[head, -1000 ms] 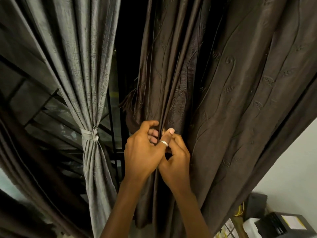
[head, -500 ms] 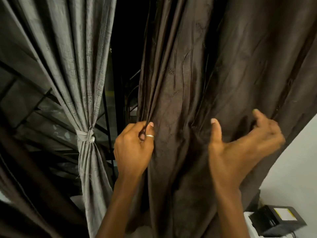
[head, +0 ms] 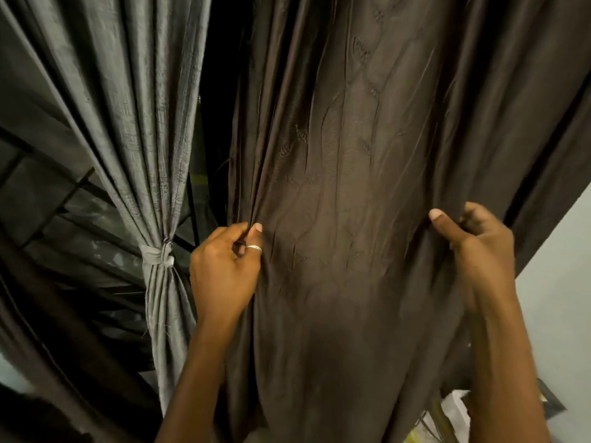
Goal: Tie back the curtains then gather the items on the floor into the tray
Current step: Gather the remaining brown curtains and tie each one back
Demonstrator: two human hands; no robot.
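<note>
The grey curtain at 9 o'clock was tied, the brown curtain at centre was not: your left hand pinched its gathered folds, your right hand curled its fingers round its 3 o'clock edge, and the tray work remained, out of view.

Count: 1 grey textured woven curtain, 1 dark brown embroidered satin curtain. 1 grey fabric tie-back band. 2 bare hands: left hand, right hand. 1 silver ring. Dark fabric lower left: can't tell if it's a third curtain.
</note>
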